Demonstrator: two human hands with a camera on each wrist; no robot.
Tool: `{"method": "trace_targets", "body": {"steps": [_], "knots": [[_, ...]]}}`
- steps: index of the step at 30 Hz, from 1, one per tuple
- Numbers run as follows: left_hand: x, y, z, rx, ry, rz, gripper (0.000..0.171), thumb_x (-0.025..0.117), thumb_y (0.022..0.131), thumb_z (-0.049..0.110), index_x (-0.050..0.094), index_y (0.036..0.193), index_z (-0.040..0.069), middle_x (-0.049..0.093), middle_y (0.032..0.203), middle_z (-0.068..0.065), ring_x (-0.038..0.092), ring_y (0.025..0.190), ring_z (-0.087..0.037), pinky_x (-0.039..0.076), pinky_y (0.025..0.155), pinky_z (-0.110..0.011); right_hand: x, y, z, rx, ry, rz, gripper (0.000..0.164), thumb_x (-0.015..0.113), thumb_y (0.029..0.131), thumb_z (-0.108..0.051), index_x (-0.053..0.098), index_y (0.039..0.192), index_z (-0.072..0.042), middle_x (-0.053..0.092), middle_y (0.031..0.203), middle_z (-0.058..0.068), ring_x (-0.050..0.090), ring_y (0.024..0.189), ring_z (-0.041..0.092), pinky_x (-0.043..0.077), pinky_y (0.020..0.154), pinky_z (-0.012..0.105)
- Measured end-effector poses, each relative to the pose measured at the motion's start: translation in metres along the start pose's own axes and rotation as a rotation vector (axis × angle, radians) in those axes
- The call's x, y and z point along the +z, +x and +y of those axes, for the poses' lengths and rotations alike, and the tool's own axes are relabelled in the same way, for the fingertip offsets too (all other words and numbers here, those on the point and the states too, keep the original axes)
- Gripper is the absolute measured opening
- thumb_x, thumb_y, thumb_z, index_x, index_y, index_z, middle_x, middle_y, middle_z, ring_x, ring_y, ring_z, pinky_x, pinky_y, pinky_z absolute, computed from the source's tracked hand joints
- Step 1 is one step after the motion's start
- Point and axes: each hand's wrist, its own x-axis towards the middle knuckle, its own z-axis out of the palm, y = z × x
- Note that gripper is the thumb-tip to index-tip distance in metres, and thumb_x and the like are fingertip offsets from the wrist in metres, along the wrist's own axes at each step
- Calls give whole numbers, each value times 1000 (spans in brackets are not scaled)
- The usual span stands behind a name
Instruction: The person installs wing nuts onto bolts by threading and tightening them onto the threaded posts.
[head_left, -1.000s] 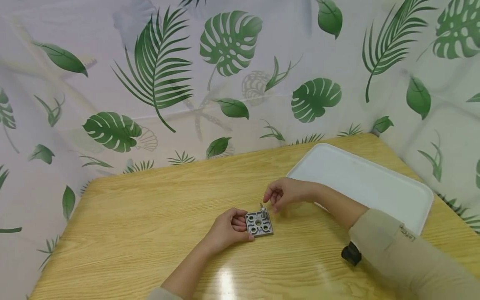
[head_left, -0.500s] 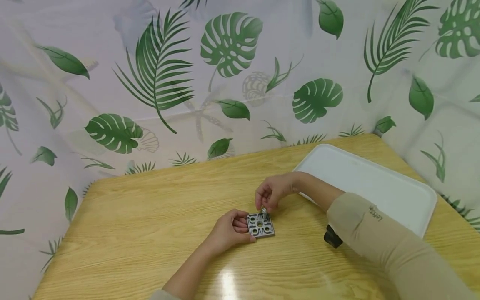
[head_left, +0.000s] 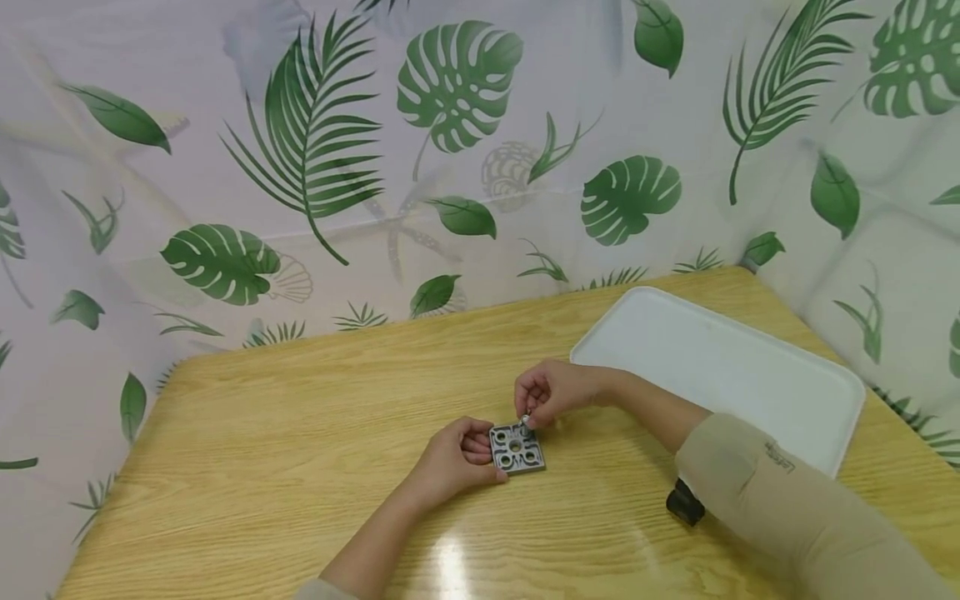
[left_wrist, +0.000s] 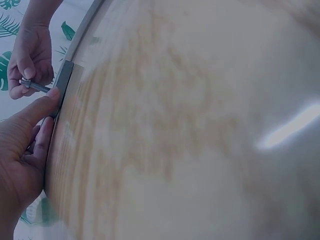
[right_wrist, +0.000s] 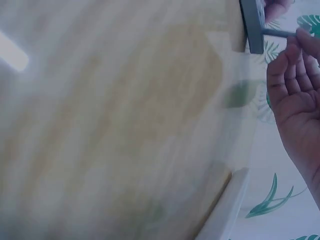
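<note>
A square grey metal plate point(head_left: 513, 460) with several round holes lies on the wooden table. My left hand point(head_left: 450, 462) grips its left edge between thumb and fingers. At the plate's far right corner stands a metal bolt point(head_left: 527, 423), its top pinched between the thumb and fingertips of my right hand point(head_left: 557, 392). The left wrist view shows the bolt's shank point(left_wrist: 38, 86) sticking out from the plate point(left_wrist: 63, 82), with a wider head at the right fingers. In the right wrist view, the thin shank point(right_wrist: 277, 33) spans from plate to fingertips. Its seated end is hidden.
A white rectangular tray point(head_left: 720, 354) lies at the right rear of the table point(head_left: 300, 450), partly behind my right forearm. A black object point(head_left: 685, 503) sits at the right sleeve. A leaf-printed cloth point(head_left: 450, 275) hangs along the table's back and sides.
My right hand, at first apart from the bolt, has come in to its top, and the fingers now pinch it. The left hand and plate have stayed in place.
</note>
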Motion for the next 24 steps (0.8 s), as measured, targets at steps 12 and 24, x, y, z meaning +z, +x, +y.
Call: {"method": "trace_targets", "body": {"steps": [12, 24], "knots": [[0, 1, -2, 10, 10, -3, 64, 85, 68, 12, 54, 122, -2, 61, 99, -8, 59, 87, -16, 53, 76, -20, 47, -14, 0, -20, -143, 521, 13, 70, 76, -4, 58, 79, -1, 59, 64, -1, 50, 55, 7, 42, 49, 17], [1, 0, -1, 31, 13, -1, 64, 84, 69, 10, 53, 123, -3, 60, 101, -9, 59, 88, -16, 53, 78, -20, 70, -26, -19, 222, -301, 643, 45, 82, 72, -26, 57, 98, 0, 56, 69, 2, 50, 60, 11, 43, 52, 24]]}}
